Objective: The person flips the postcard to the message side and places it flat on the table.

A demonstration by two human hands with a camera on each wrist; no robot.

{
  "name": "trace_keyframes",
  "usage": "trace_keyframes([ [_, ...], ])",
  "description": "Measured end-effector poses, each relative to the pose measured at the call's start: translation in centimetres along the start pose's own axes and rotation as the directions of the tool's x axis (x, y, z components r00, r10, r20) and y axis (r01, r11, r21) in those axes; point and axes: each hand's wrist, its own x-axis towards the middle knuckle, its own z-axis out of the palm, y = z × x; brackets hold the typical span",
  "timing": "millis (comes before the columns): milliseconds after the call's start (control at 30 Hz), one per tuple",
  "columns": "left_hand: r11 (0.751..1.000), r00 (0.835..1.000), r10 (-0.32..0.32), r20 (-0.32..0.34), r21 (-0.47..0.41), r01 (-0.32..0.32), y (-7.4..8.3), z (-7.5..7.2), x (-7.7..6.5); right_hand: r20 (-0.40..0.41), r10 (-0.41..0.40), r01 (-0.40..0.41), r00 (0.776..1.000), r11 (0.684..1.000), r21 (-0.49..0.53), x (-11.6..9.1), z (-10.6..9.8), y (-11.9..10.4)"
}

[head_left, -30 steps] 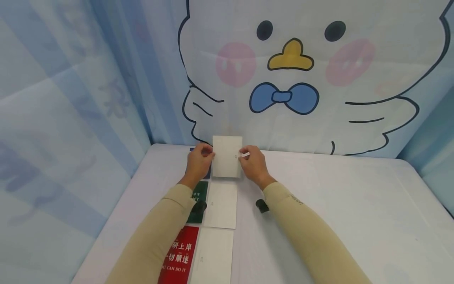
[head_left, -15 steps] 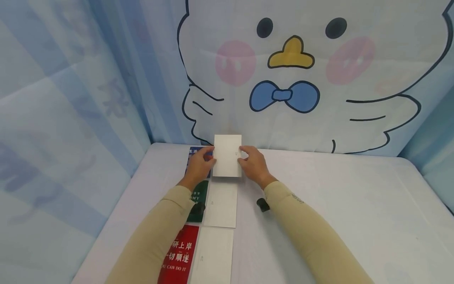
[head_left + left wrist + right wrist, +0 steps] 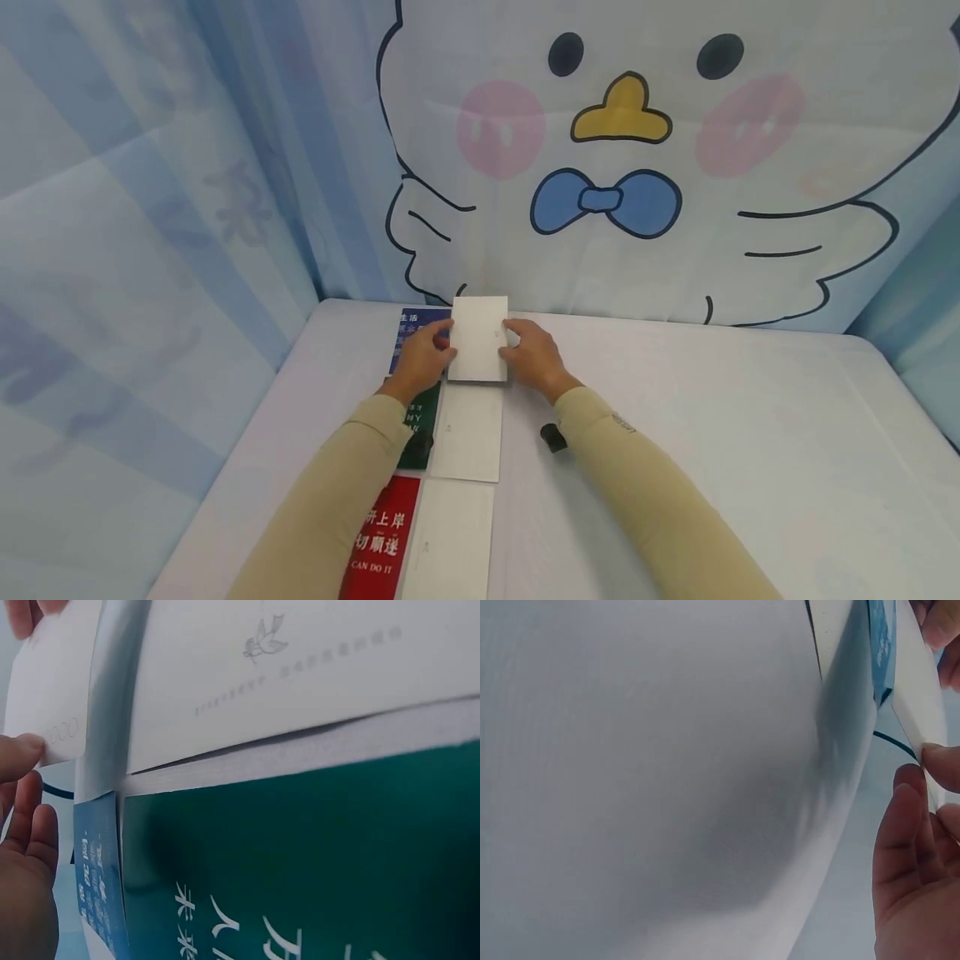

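White paper rectangle (image 3: 477, 337): pinched at 9 o'clock by left hand (image 3: 422, 360), 3 by right hand (image 3: 537, 360).
Red paper rectangle (image 3: 382, 537): laid at 7 o'clock.

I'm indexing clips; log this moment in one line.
left hand: pinches white card; right hand: pinches its opposite side; white card: raised off table

The head view faces forward and down over the table (image 3: 720, 450) from well back. The left wrist view looks from close above the green card (image 3: 315, 825); the right, close over the table. All three share the held white card (image 3: 478, 337).
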Motion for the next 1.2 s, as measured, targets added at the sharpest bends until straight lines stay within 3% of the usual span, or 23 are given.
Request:
trace_keyframes([
  [567,0.996,0.999,-0.003,0.047,0.085,-0.001,-0.4,1.0,0.2,0.081,0.004,0.001,0.997,0.998,-0.068,0.4,1.1,0.8],
  [1200,0.996,0.999,-0.028,0.036,0.085,0.025,-0.7,1.6,0.4,0.121,0.002,0.009,0.993,0.996,-0.089,0.6,1.7,1.1],
])
